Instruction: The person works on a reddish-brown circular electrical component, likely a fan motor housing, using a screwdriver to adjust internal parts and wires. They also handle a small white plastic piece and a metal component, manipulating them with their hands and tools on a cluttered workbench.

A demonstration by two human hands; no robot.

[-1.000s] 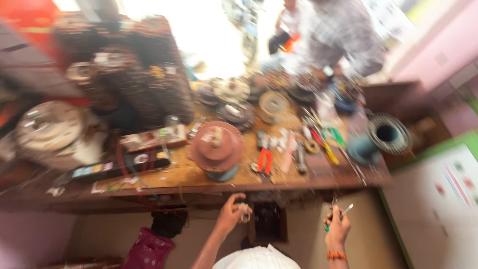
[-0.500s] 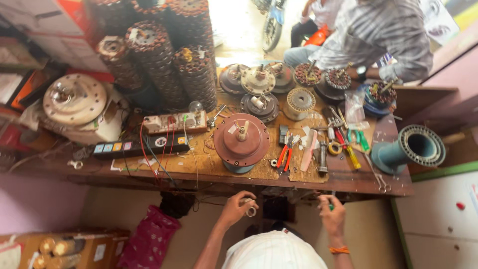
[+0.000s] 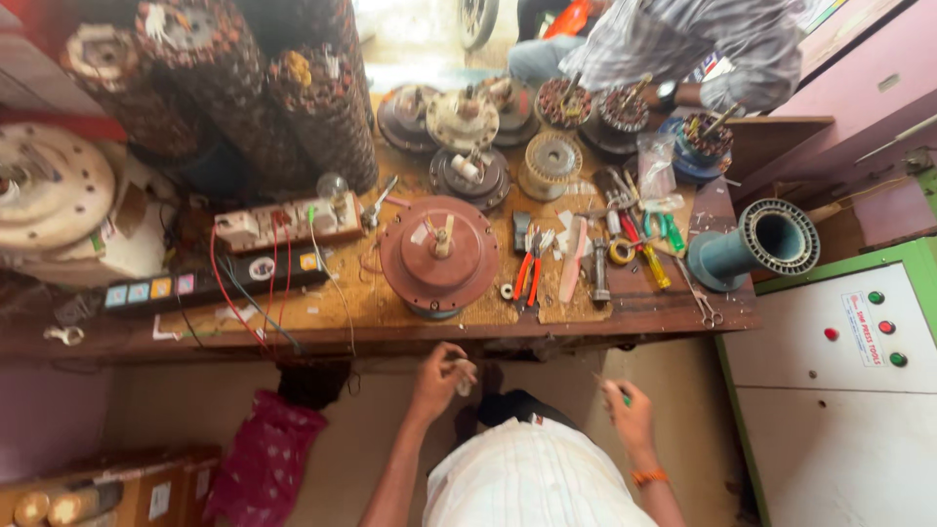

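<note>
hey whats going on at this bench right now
A person stands at a cluttered wooden workbench, seen from above. Their left hand holds a small pale part just below the bench edge; what it is cannot be told. Their right hand grips a thin green-tipped tool. On the bench ahead sits a round reddish-brown motor housing, with orange-handled pliers and screwdrivers to its right. Another person sits at the far side of the bench.

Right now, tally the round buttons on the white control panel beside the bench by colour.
Red buttons: 2
Green buttons: 2
Total: 4, all on the white control panel.
</note>
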